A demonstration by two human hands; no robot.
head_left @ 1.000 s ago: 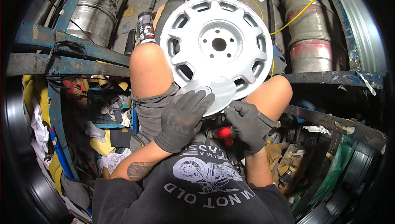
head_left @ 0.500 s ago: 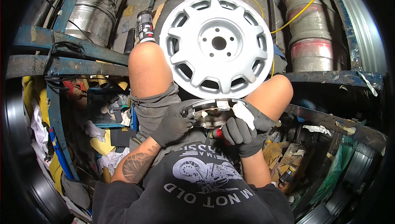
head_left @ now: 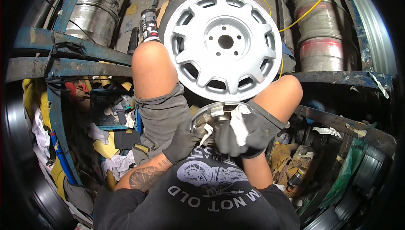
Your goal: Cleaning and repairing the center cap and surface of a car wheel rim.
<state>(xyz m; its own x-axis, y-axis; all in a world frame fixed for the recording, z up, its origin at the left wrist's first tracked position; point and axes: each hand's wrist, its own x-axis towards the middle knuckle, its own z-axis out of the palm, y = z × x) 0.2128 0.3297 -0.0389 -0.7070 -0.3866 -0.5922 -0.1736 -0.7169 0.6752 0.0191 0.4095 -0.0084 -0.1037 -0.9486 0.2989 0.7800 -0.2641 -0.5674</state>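
Between my thighs is a shallow round metal part point(head_left: 217, 111) with a shiny rim and a whitish patch on its far edge. My left hand point(head_left: 185, 139), in a dark grey glove, grips its left side. A thin white strip point(head_left: 205, 135) sticks up by the left fingertips. On the right side of the part, my gloved right hand point(head_left: 242, 136) is closed around a crumpled white cloth point(head_left: 239, 129). The right fingers are smeared by motion and hide part of the metal. Just beyond lies a large silver wheel rim point(head_left: 225, 67), face up, close to both knees.
A black spray can point(head_left: 149, 25) stands by my left knee. Blue metal beams point(head_left: 93, 67) run at both sides, with metal drums point(head_left: 95, 14) behind. A blue crate point(head_left: 103, 126) of scraps is at left, and a yellow hose point(head_left: 311, 8) crosses at far right.
My right hand has moved left and inward over the metal part, bringing the white cloth along. The red thing under it no longer shows. My left hand has shifted slightly right and nearer me.
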